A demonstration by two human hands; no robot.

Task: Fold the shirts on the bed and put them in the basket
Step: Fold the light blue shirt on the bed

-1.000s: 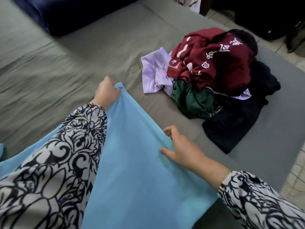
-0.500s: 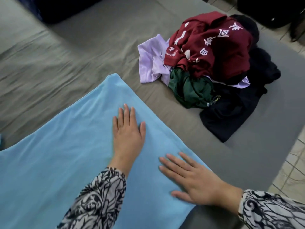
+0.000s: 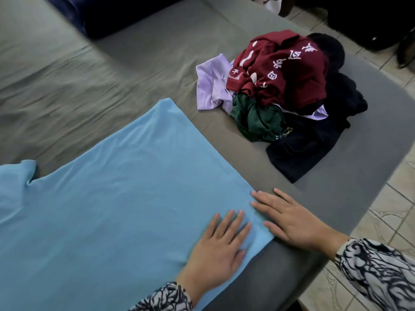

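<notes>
The light blue cotton shirt (image 3: 116,198) lies spread flat on the grey-sheeted bed (image 3: 89,86). The left hand (image 3: 221,245) presses it with straight fingers; the right hand (image 3: 292,221) rests flat across its corner edge, near a heap of crumpled shirts (image 3: 285,93).

The light blue shirt (image 3: 107,198) is smooth, matt knit cloth, faintly creased. The bed (image 3: 89,81) wears a grey-green sheet, matt and wrinkled. At two o'clock, the maroon shirt (image 3: 292,72) is matt cloth with white printed lettering. The floor tiles (image 3: 386,198) look glossy and veined.
</notes>
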